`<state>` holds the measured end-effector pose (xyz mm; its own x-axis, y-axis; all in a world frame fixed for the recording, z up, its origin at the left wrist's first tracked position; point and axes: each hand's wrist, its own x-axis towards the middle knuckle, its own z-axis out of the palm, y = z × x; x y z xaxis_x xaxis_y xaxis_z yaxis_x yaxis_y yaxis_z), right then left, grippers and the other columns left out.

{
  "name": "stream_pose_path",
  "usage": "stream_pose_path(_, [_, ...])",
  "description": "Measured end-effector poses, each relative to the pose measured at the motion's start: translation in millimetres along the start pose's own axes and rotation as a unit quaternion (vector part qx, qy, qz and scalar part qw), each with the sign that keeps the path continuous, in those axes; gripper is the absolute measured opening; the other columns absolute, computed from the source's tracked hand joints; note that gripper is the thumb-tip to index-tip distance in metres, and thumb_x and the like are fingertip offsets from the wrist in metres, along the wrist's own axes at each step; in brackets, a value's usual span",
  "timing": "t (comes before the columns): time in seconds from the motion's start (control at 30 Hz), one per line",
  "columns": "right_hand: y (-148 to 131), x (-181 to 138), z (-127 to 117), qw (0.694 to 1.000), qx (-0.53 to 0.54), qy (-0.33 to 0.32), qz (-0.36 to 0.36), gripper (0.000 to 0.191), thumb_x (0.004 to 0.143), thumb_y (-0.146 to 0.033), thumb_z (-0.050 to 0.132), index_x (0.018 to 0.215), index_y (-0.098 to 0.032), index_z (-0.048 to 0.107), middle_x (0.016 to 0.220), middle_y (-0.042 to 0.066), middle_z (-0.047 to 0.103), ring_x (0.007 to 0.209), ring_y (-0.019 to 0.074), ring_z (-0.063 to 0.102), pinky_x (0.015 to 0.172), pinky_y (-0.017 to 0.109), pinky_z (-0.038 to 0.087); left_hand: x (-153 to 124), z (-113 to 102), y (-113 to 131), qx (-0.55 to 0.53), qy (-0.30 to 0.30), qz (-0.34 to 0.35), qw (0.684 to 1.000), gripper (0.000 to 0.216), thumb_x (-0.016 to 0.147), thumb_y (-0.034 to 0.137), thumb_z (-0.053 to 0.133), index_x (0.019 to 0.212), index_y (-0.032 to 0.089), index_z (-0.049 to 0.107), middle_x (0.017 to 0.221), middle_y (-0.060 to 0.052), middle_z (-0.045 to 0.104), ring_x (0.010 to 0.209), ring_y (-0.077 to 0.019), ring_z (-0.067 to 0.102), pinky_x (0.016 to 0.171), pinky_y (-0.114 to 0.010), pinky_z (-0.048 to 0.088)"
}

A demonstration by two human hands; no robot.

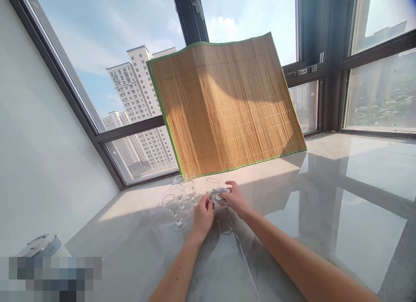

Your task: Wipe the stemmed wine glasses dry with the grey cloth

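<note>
In front of me a clear stemmed wine glass (212,184) is held upright, its bowl above my fingers. My left hand (204,213) is closed around the lower part of this glass, by the stem. A crumpled white cloth (221,194) is pinched in my right hand (237,200) and pressed against the right side of the bowl. The right index finger stretches out past the cloth. Left of my hands several more wine glasses (173,209) stand upright in a cluster on the glossy tiled surface (143,254). My fingers hide the stem of the held glass.
Behind the glasses a bamboo mat (227,107) with green edging leans against the window frame (191,20). A white wall (42,111) rises at the left. A lidded container (40,245), partly blurred out, stands at the lower left.
</note>
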<state>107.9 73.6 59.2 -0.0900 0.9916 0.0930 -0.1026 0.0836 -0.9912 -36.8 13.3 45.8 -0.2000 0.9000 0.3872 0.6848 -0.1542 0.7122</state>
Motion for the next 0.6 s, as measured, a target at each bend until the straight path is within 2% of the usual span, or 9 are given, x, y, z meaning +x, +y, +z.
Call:
stream_pose_path(0.07, [-0.7,-4.7,5.6,0.999,0.007,-0.032,-0.007,0.056,0.056,-0.018,0.057,0.11,-0.021,0.044,0.075,-0.001,0.061,0.061,0.0169,0.059,0.052,0.026,0.043,-0.1,1.1,-0.7,-0.02,-0.002,0.001,1.0,0.026,0.093,0.033,0.04,0.105,0.02,0.059,0.077,-0.002,0.069,0.07,-0.0148,0.065,0.067,-0.025,0.047])
stream_pose_path(0.23, [-8.5,-12.7,7.1,0.998,0.044,-0.046,-0.015,0.059,0.057,-0.019,0.056,0.114,-0.021,0.044,0.078,-0.001,0.061,0.059,0.016,0.057,0.052,0.027,0.043,0.6,-0.3,-0.6,-0.063,-0.015,-0.017,0.998,0.022,0.087,0.029,0.047,0.105,0.02,0.056,0.078,-0.001,0.07,0.068,-0.015,0.065,0.064,-0.025,0.048])
stream_pose_path(0.43, [-8.4,-5.8,1.3,0.998,0.046,0.018,-0.051,0.053,0.062,-0.022,0.056,0.113,-0.021,0.045,0.09,0.004,0.065,0.066,0.0173,0.06,0.056,0.028,0.046,-0.4,-4.2,5.4,-0.074,-0.009,-0.037,0.997,0.016,0.085,0.032,0.051,0.096,0.021,0.056,0.069,0.0,0.067,0.064,-0.0146,0.064,0.061,-0.024,0.047])
stream_pose_path(0.5, [-4.5,-2.1,-0.6,0.998,0.023,0.039,-0.044,0.054,0.062,-0.021,0.056,0.115,-0.021,0.045,0.092,0.005,0.066,0.067,0.0175,0.061,0.055,0.027,0.046,-2.0,-6.2,9.1,-0.063,0.007,-0.024,0.998,0.016,0.087,0.035,0.05,0.092,0.021,0.056,0.069,0.0,0.066,0.063,-0.0144,0.063,0.061,-0.024,0.047])
stream_pose_path(0.6, [2.0,-1.1,-0.2,1.0,-0.015,0.0,0.015,0.057,0.06,-0.017,0.057,0.115,-0.022,0.045,0.088,0.004,0.067,0.062,0.0172,0.06,0.051,0.027,0.044,-4.3,-8.7,14.6,-0.024,0.069,0.02,0.997,0.022,0.093,0.039,0.043,0.089,0.022,0.055,0.083,-0.003,0.07,0.081,-0.0161,0.065,0.077,-0.028,0.049])
